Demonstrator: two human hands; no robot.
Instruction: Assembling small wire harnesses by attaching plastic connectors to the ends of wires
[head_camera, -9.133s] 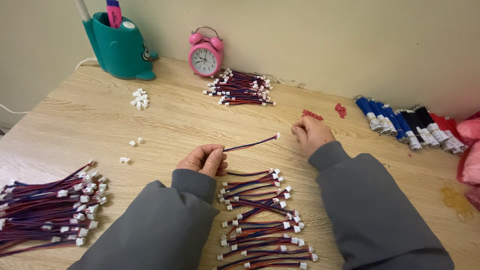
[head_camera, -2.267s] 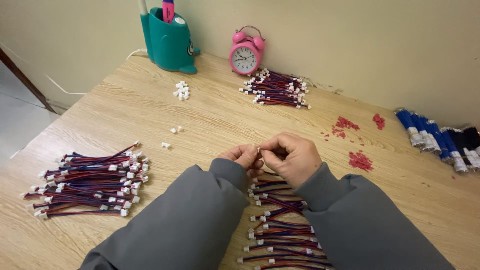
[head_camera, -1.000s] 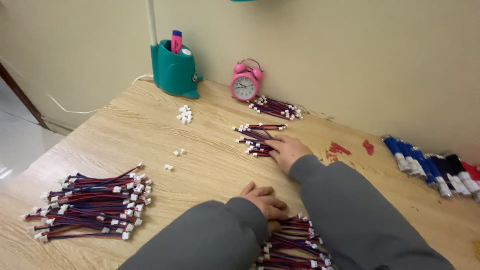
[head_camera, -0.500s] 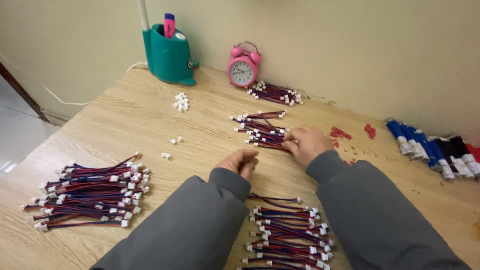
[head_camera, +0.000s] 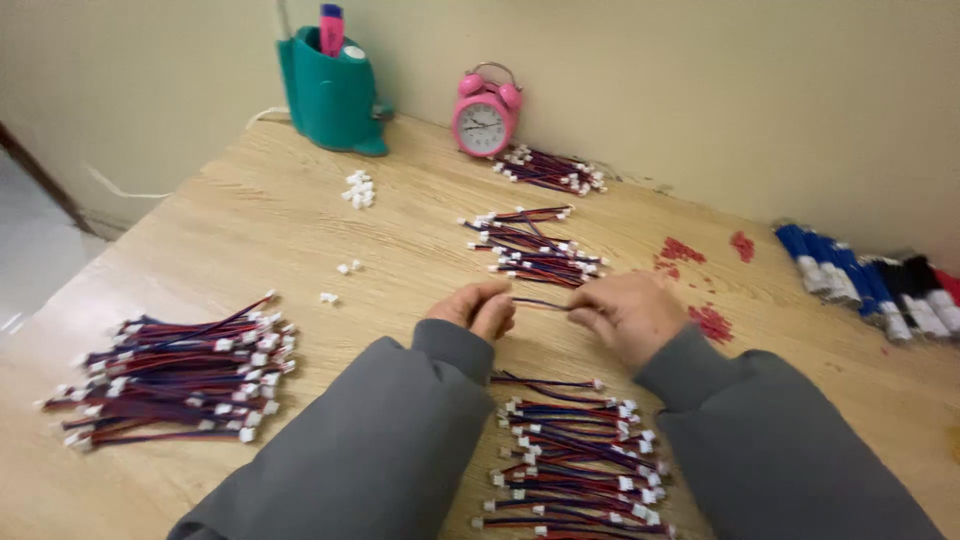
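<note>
Head view over a wooden table (head_camera: 250, 220): left hand (head_camera: 475, 308) and right hand (head_camera: 628, 313) pinch one red-and-blue wire lead (head_camera: 540, 303) taut between closed fingertips, with finished-looking leads heaped beyond (head_camera: 530, 250) and many more lying below (head_camera: 575, 460).

Packages: none in view.
Labels: none can be made out on any object.
Signs: none on the pale wall behind the worktop (head_camera: 230, 230).
Screens: none; the nearest thing to a display is the round white dial of the pink alarm clock (head_camera: 483, 114), standing at the back of the worktop against the wall, just right of the teal holder (head_camera: 330, 95). Its face is too small to read.
</note>
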